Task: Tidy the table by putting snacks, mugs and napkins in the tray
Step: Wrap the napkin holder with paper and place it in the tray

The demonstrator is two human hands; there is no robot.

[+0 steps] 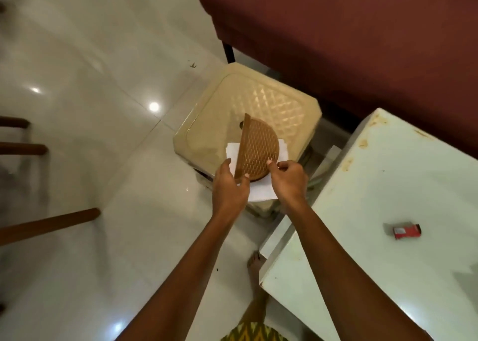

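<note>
The left hand [229,185] was closed lightly on the near left edge of the brown lattice tray [258,150], thumb on top, while the right hand [287,179] pinched the tray's near right rim with the white napkin [261,192] beneath it. The tray was judged light, stiff and somewhat slick, best gripped at its rims, the napkin limp and easily slipped. Both were held over the near corner of the cream stool [248,102], the table [388,185] close on the right and open floor [90,69] on the left.
</note>
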